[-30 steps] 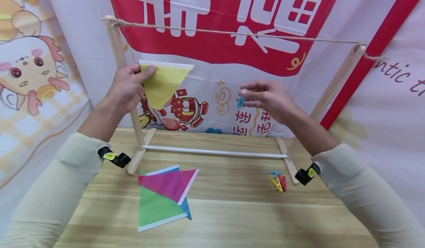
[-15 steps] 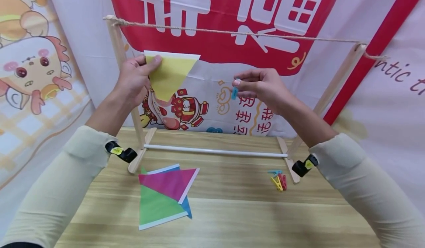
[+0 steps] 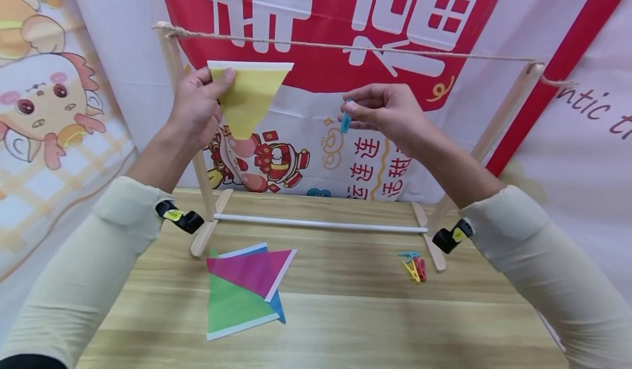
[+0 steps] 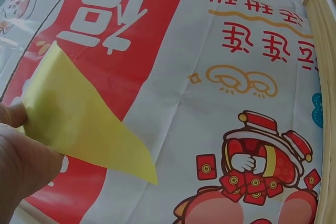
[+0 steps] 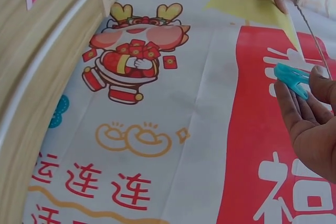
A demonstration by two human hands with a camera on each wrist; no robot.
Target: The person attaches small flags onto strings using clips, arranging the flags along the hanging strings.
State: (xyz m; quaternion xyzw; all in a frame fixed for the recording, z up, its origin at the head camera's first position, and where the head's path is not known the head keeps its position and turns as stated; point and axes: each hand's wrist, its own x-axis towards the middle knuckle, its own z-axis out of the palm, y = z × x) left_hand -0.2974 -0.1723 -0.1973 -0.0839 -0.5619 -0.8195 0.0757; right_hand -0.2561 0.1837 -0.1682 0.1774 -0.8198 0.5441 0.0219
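- The left hand [image 3: 195,108] pinches a yellow flag [image 3: 252,97] at one end of its white top edge, thumb on the near face; the rest of the cloth hangs free toward the right hand's side.
- The right hand [image 3: 395,114] pinches a light-blue peg [image 3: 345,123] between thumb and fingers, level with the flag's lower part and apart from it.
- Above both hands a string [image 3: 316,45] runs between two wooden posts [image 3: 508,114]. The flag's white edge shows just under it near the left hand, with no contact to be seen.
- Done, as far as the views show: one flag and one peg are in hand, and the string is tied up. Nothing hangs from it.
- Left, by my judgement, is nearly everything: flag, peg and string are not joined anywhere.
- Below the left hand, on the table [image 3: 355,325], lie a pink flag [image 3: 247,272], a green flag [image 3: 237,308] and a blue flag [image 3: 278,307], overlapping.
- Below the right hand, a blue peg [image 3: 408,255], a yellow peg [image 3: 411,272] and a red peg [image 3: 421,269] lie bunched together, unused.
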